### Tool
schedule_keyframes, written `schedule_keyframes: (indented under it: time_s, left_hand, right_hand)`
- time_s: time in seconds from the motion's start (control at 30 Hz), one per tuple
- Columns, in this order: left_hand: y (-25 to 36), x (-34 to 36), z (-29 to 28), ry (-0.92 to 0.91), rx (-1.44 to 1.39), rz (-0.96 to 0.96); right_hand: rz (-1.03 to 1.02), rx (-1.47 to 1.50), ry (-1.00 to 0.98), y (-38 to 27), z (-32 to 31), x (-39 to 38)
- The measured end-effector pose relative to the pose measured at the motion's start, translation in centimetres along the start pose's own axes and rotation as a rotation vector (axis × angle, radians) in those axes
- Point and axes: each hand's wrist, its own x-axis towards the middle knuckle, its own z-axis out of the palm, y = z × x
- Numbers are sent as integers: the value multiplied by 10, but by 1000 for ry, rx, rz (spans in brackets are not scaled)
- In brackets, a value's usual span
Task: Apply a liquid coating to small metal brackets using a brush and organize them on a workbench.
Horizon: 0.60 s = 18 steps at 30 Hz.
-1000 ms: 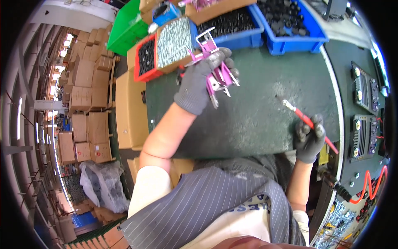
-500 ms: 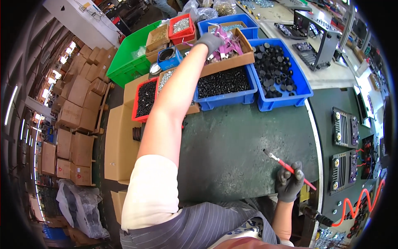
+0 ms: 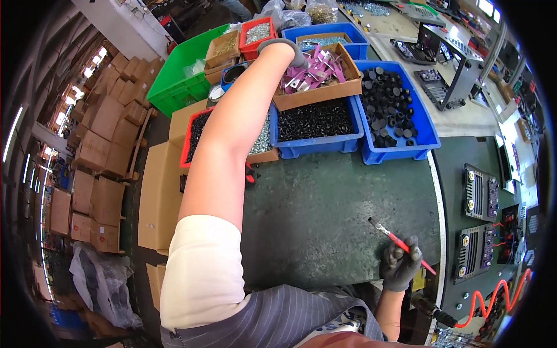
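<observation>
My left hand (image 3: 284,50), in a grey glove, reaches far forward to the left edge of a cardboard box (image 3: 319,95). That box holds purple strips with silvery metal pieces (image 3: 316,71). The left fingers are mostly hidden, so whether they hold anything does not show. Close to my body on the right, my gloved right hand (image 3: 400,264) is closed around a thin brush (image 3: 397,240) with a red handle. Its metal collar and dark tip point up and to the left, above the dark green tabletop (image 3: 313,232).
Beyond the tabletop stand blue bins of black screws (image 3: 316,120) and black round caps (image 3: 386,104), beside red trays (image 3: 255,32) and a green crate (image 3: 180,75). Finned metal units (image 3: 479,191) lie at right, near a coiled red hose (image 3: 493,298). Stacked cartons (image 3: 96,145) stand left.
My left hand has moved left from over the purple strips to the box's edge, uncovering more of them. The right hand and its brush have shifted slightly down and left.
</observation>
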Motion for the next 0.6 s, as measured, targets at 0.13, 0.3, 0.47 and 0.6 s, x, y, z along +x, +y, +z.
schedule_keyframes:
  time_s: [0.13, 0.3, 0.47, 0.6]
  left_hand:
    - [-17, -47, 3, 337, -11, 88]
    - [-53, -94, 79, 747, -167, 541]
    - [-57, -76, 109, 694, 104, 537]
    - [-50, -76, 105, 798, 277, 508]
  right_hand:
    - [-19, -42, 100, 0, 2, 0]
    - [41, -144, -19, -1, -1, 0]
    - [89, -47, 30, -2, -1, 4]
    - [77, -57, -36, -2, -4, 5]
